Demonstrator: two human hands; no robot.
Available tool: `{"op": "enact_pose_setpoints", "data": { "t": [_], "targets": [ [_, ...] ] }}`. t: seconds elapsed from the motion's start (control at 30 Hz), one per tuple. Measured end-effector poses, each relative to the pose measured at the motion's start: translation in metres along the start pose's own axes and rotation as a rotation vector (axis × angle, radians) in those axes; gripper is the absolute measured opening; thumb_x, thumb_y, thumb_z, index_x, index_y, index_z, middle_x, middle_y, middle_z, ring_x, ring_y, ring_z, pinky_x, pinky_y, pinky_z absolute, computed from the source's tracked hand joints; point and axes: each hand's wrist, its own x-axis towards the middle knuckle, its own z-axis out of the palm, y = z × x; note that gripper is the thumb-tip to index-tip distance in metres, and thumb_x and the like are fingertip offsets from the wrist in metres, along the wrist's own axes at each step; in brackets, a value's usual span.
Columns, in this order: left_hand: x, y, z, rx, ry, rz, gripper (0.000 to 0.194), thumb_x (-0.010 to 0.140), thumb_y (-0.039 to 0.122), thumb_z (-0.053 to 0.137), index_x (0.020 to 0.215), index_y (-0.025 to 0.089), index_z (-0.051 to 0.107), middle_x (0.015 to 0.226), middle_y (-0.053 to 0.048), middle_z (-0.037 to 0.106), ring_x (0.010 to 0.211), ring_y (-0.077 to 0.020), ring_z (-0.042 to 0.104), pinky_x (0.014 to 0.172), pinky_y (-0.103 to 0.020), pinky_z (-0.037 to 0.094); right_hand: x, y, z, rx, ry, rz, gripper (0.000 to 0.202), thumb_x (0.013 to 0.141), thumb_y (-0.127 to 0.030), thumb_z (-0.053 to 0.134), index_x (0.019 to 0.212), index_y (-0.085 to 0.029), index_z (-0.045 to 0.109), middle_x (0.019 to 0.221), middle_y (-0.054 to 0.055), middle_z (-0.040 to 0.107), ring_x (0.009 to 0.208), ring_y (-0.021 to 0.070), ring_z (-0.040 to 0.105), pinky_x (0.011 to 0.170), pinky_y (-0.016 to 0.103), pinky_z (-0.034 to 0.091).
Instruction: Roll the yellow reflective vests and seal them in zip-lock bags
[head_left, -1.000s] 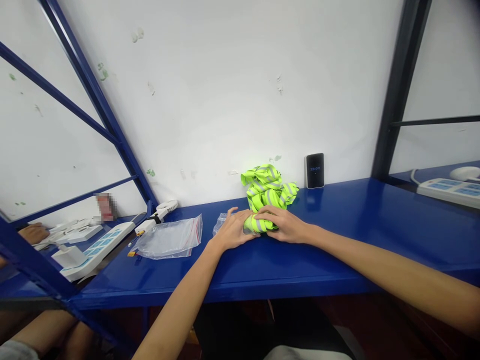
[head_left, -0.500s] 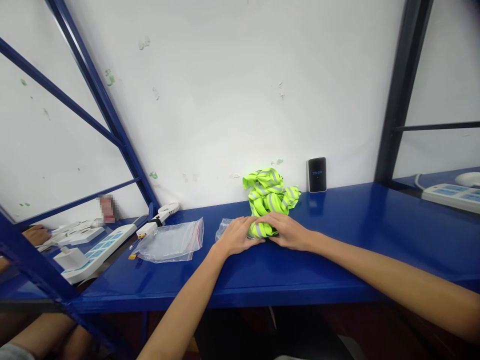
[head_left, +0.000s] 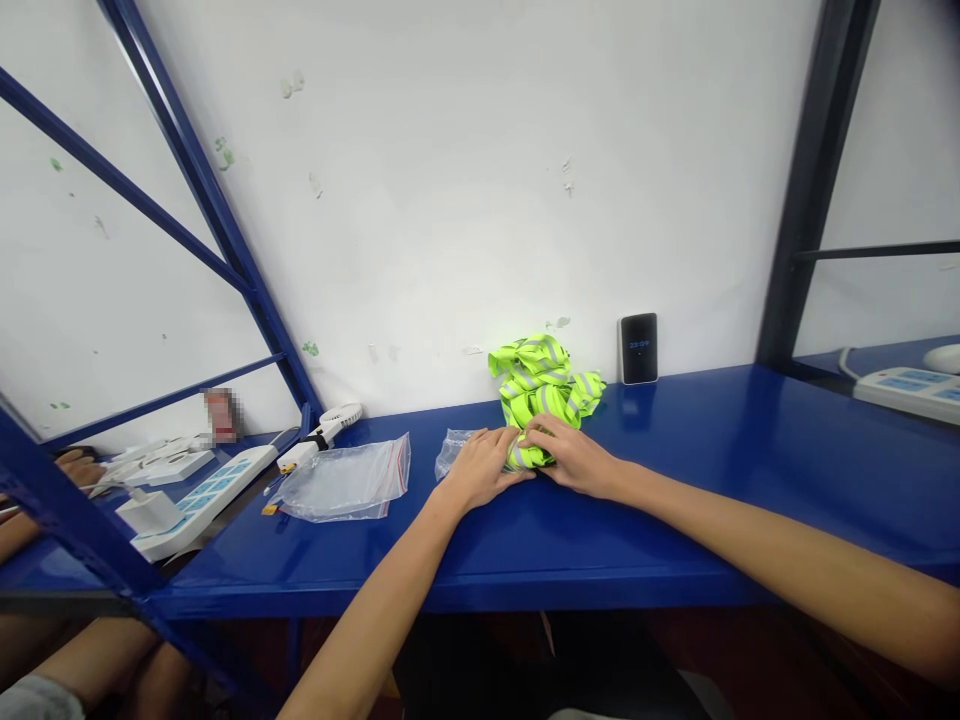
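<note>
On the blue surface (head_left: 675, 510), the left hand (head_left: 484, 467) and right hand (head_left: 571, 458) had their fingers curled around the near end of the yellow-green fabric (head_left: 544, 400). Clear plastic (head_left: 448, 452) lay beside the left hand.

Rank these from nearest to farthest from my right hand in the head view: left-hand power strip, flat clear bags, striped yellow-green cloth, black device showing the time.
From your right hand:
1. Striped yellow-green cloth: touching it.
2. Black device: behind, against the wall.
3. Flat clear bags: left on the table.
4. Power strip: far left.
</note>
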Motion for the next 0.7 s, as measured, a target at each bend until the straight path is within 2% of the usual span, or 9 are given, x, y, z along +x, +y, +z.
{"op": "enact_pose_setpoints", "data": {
  "t": [0.13, 0.27, 0.37, 0.43, 0.53, 0.7],
  "targets": [
    [0.001, 0.002, 0.001, 0.004, 0.008, -0.019, 0.062, 0.086, 0.059, 0.053, 0.133, 0.021, 0.040, 0.128, -0.012, 0.058, 0.119, -0.0299, 0.055, 0.101, -0.045, 0.039, 0.003, -0.003, 0.002, 0.015, -0.013, -0.009, 0.040, 0.074, 0.001, 0.057, 0.109, -0.019, 0.057, 0.108, 0.012, 0.053, 0.103, 0.0263, 0.052, 0.085, 0.041, 0.049],
    [0.002, -0.002, 0.001, -0.069, -0.005, -0.060, 0.061, 0.081, 0.054, 0.061, 0.130, 0.022, 0.044, 0.125, -0.010, 0.059, 0.113, -0.0298, 0.058, 0.094, -0.042, 0.045, 0.001, -0.004, -0.006, 0.125, -0.057, 0.028, 0.051, 0.077, -0.006, 0.059, 0.125, -0.021, 0.050, 0.116, 0.012, 0.049, 0.107, 0.0240, 0.051, 0.091, 0.040, 0.048],
    [0.002, -0.005, 0.001, -0.114, -0.012, -0.102, 0.065, 0.077, 0.048, 0.067, 0.131, 0.022, 0.043, 0.128, -0.010, 0.058, 0.114, -0.0303, 0.057, 0.094, -0.042, 0.046, -0.003, 0.001, -0.013, 0.003, -0.052, 0.066, 0.061, 0.073, -0.010, 0.064, 0.130, -0.023, 0.050, 0.124, 0.012, 0.049, 0.113, 0.0292, 0.048, 0.095, 0.048, 0.044],
    [0.001, -0.007, 0.000, -0.143, -0.012, -0.111, 0.066, 0.076, 0.045, 0.069, 0.132, 0.023, 0.043, 0.127, -0.009, 0.059, 0.114, -0.0292, 0.058, 0.095, -0.042, 0.046, -0.005, 0.005, -0.015, -0.115, -0.072, 0.086, 0.057, 0.073, -0.012, 0.066, 0.128, -0.024, 0.054, 0.122, 0.012, 0.053, 0.110, 0.0315, 0.049, 0.091, 0.051, 0.045],
    [0.001, -0.008, -0.002, -0.170, -0.011, -0.107, 0.064, 0.075, 0.043, 0.070, 0.130, 0.024, 0.044, 0.123, -0.007, 0.062, 0.111, -0.0281, 0.060, 0.093, -0.040, 0.047, -0.007, 0.009, -0.014, -0.165, -0.099, 0.071, 0.050, 0.078, -0.012, 0.063, 0.127, -0.022, 0.056, 0.112, 0.012, 0.061, 0.098, 0.0290, 0.053, 0.081, 0.045, 0.050],
    [0.002, -0.004, -0.002, -0.185, 0.006, -0.052, 0.060, 0.076, 0.045, 0.067, 0.129, 0.025, 0.045, 0.123, -0.006, 0.063, 0.109, -0.0270, 0.061, 0.094, -0.039, 0.047, -0.007, 0.006, -0.003, -0.148, -0.014, -0.009, 0.046, 0.078, -0.006, 0.058, 0.122, -0.020, 0.058, 0.109, 0.011, 0.065, 0.094, 0.0268, 0.057, 0.078, 0.042, 0.051]
  ]
}}
